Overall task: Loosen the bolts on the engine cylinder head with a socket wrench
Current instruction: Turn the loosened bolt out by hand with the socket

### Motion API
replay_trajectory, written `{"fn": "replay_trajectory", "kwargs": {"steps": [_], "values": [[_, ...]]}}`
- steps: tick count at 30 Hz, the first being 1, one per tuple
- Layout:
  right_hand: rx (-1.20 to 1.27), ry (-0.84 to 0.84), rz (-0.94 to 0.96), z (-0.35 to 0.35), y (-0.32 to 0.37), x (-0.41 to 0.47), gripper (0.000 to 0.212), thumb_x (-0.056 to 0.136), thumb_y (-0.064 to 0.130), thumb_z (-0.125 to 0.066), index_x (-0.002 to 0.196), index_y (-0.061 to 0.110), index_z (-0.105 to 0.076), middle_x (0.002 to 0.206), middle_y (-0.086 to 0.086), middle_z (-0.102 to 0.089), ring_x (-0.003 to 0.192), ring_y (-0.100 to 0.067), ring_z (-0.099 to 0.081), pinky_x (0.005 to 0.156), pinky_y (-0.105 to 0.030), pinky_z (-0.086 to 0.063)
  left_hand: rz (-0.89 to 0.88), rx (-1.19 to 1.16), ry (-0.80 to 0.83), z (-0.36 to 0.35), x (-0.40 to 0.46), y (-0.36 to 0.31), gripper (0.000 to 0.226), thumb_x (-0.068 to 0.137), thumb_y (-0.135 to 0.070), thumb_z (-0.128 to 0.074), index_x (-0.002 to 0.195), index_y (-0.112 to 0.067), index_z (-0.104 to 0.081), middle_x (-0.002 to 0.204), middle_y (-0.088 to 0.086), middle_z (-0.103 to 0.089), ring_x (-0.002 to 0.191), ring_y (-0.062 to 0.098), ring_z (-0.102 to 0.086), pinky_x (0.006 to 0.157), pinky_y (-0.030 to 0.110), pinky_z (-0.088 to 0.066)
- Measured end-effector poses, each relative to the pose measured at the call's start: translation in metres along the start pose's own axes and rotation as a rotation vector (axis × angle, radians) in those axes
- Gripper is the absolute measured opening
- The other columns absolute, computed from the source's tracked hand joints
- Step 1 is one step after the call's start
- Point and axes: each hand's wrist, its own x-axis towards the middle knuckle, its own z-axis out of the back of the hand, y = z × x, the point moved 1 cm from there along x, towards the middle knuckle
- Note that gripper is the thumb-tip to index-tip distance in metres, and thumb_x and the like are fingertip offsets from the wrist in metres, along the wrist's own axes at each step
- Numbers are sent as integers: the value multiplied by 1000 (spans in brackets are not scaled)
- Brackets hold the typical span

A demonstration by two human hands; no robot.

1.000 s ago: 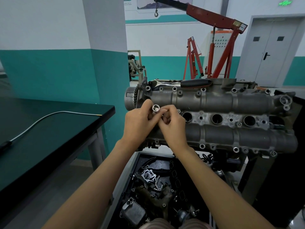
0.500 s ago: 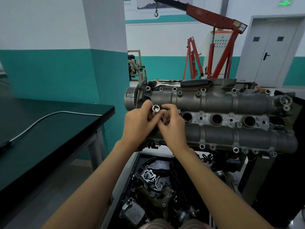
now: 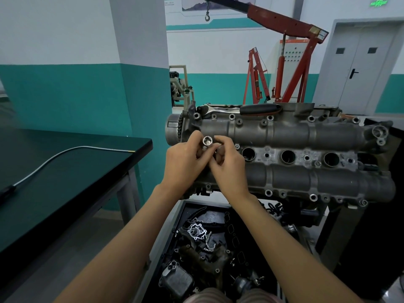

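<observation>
I pinch a socket [image 3: 207, 141] in my left hand [image 3: 185, 162], my right hand [image 3: 227, 165] curled on something hidden beside it, above the head [image 3: 284, 154], wrench [image 3: 240, 109] resting on its far edge; seat it squarely; hands barely moved since earlier.

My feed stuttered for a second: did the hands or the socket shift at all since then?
Barely: both hands stay together over the cylinder head. The left hand still grips the socket, and the right hand still fingers something beside it. The ratchet wrench stays on the engine's far edge.
</observation>
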Motion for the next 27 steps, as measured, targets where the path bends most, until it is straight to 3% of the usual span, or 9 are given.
{"fn": "replay_trajectory", "kwargs": {"steps": [3,6,9,14,18,22,25,27], "values": [[-18,4,12,1,1,0,3,89,12,-55,89,9,-53,72,2,-55,64,-11,-51,58,-34,-46,-19,6,14,0,0,0,30,85,-31,-65,76,-5,-54,48,-2,-48,41,15,-45,41,31,-39],[-34,9,53,0,3,-1,6,91,8,-51,94,4,-56,82,-6,-62,72,-18,-58,64,-40,-48,-63,22,42,3,-1,-1,23,86,-31,-63,87,-8,-59,50,-5,-51,42,12,-48,42,30,-41],[-31,9,75,1,4,-2,12,92,9,-49,101,6,-57,87,-4,-63,77,-15,-58,68,-34,-48,-64,19,53,3,0,-1,18,87,-26,-60,95,-10,-63,52,-12,-46,43,8,-42,42,27,-40],[-35,18,51,0,3,0,19,91,13,-52,109,10,-58,81,9,-56,70,-4,-51,65,-20,-43,-7,11,17,0,0,1,21,86,-25,-66,81,-7,-56,49,-7,-44,42,11,-41,42,29,-38],[-3,6,-12,-1,-1,1,8,86,12,-58,94,12,-57,70,17,-48,61,1,-46,57,-13,-35,-4,35,38,0,0,0,33,84,-33,-67,76,-5,-52,48,1,-51,43,18,-48,42,33,-40],[-5,4,51,1,1,-1,7,90,7,-53,94,7,-58,79,5,-58,66,-4,-51,60,-19,-41,-33,6,46,3,0,-3,24,86,-32,-64,85,-9,-60,50,-8,-48,43,10,-44,43,28,-40],[-28,38,95,1,3,-1,19,92,7,-48,107,7,-60,90,-2,-65,76,-3,-53,67,-12,-41,-60,16,62,5,0,-4,19,87,-27,-58,96,-11,-64,52,-14,-42,43,8,-42,44,24,-36],[-39,53,111,1,3,0,24,93,8,-46,113,9,-59,93,0,-65,78,0,-52,69,-9,-39,-54,21,52,5,1,-4,17,88,-25,-59,91,-9,-64,53,-13,-43,43,10,-43,44,24,-35]]}}
